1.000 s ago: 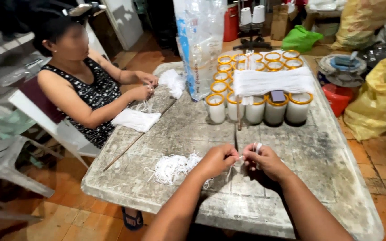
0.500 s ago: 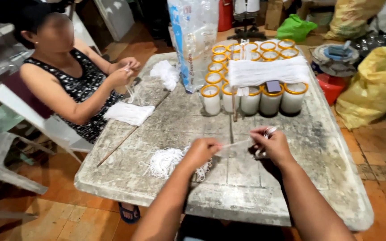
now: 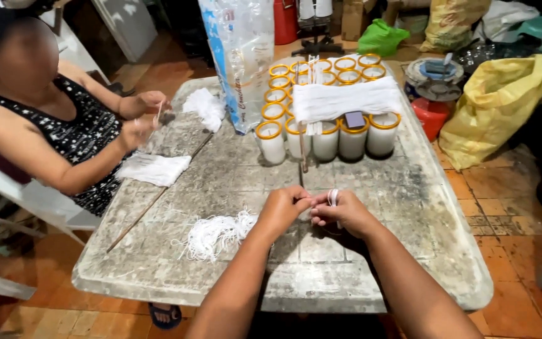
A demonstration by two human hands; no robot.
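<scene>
- The left hand [image 3: 285,209] and right hand [image 3: 341,212] meet over the near middle of the worktop [image 3: 371,276], fingertips touching.
- Both are closed in a pinch on a short white wick [image 3: 332,198]; a bit of it stands up from the right hand's fingers.
- Just left of the left hand lies a loose heap of cut wicks [image 3: 216,233] on the worktop.
- A thin stick [image 3: 158,196] lies slantwise further left, running from near left to far right.
- At the left edge a flat stack of wicks [image 3: 154,168] rests before a seated person [image 3: 51,132], whose own hands [image 3: 139,119] hold a wick up.
- Farther back stand glass jars [image 3: 327,138] with yellow rims, filled with white wax, in rows.
- A white bundle [image 3: 345,100] lies across the jar tops.
- Left of the jars stands a clear plastic bag [image 3: 241,50]; a small white heap [image 3: 205,107] lies beside it.
- A yellow sack [image 3: 497,107] sits on the floor to the right.
</scene>
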